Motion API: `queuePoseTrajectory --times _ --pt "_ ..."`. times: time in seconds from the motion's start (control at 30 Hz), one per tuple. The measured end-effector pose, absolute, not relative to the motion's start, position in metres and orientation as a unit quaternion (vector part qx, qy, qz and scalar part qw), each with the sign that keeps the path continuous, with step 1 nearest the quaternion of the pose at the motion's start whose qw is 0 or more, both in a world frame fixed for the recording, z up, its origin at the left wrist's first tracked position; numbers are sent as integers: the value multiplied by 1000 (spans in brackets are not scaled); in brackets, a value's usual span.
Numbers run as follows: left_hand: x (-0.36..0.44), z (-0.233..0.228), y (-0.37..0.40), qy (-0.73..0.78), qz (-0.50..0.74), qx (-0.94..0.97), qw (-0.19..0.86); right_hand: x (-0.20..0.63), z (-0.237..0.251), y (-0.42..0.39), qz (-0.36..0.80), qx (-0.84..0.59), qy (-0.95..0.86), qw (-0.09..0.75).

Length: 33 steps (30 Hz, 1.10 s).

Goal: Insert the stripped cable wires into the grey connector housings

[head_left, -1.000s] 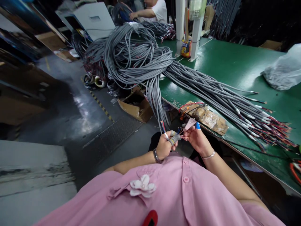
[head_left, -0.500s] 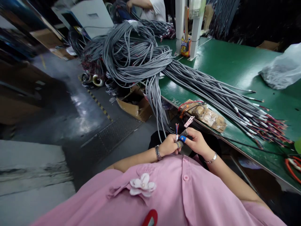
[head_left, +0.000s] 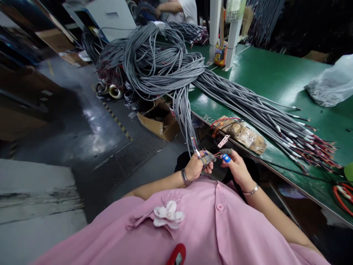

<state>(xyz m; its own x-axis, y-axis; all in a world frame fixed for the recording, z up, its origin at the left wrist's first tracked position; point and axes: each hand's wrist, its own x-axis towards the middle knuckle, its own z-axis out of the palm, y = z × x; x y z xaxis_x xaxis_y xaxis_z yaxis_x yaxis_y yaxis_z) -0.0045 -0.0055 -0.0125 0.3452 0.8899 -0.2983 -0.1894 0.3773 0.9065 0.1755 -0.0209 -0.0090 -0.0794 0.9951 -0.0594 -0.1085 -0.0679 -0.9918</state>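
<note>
Gripped in the left hand (head_left: 195, 167) is the end of a grey cable (head_left: 190, 141), pinched between taped fingers just below the stripped tip, while the right hand (head_left: 234, 165) is closed on the thin coloured wires (head_left: 213, 154) that fan out from that tip, a blue-capped thumb (head_left: 226, 159) pressed against them. Both hands are held close together in front of the chest, just off the near edge of the green table (head_left: 275, 77), and the held cable is seen rising from the left hand to the table edge, where it joins the others. Most of the table's left part is covered by a large heap of grey cables (head_left: 154, 62), looped and tangled at the far end and drawn out into a long straight bundle whose stripped red and white ends (head_left: 314, 147) are spread toward the right. A crumpled plastic bag (head_left: 331, 84) is seen at the far right of the table, well apart from the cables. A flat brown packet (head_left: 242, 134) with red wires on it is lying near the table edge, just beyond the hands. An open cardboard box (head_left: 160, 121) stands on the floor below the table edge. Another person's arm (head_left: 171, 6) is visible at the far end, behind the heap.
</note>
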Motion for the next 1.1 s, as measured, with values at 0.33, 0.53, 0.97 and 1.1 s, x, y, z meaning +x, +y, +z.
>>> queuePoseTrajectory --times 0.33,0.53,0.97,1.1 --pt "-7 -13 -10 398 277 487 727 164 -9 -14 619 -408 -485 464" --pt "-8 -11 -12 408 278 510 704 164 -13 -7 612 -434 -489 444" --pt "-3 -20 -10 434 403 423 685 155 -14 -8 610 -448 -416 504" --pt "-7 -18 -9 426 413 415 690 156 -20 -6 632 -429 -384 518"
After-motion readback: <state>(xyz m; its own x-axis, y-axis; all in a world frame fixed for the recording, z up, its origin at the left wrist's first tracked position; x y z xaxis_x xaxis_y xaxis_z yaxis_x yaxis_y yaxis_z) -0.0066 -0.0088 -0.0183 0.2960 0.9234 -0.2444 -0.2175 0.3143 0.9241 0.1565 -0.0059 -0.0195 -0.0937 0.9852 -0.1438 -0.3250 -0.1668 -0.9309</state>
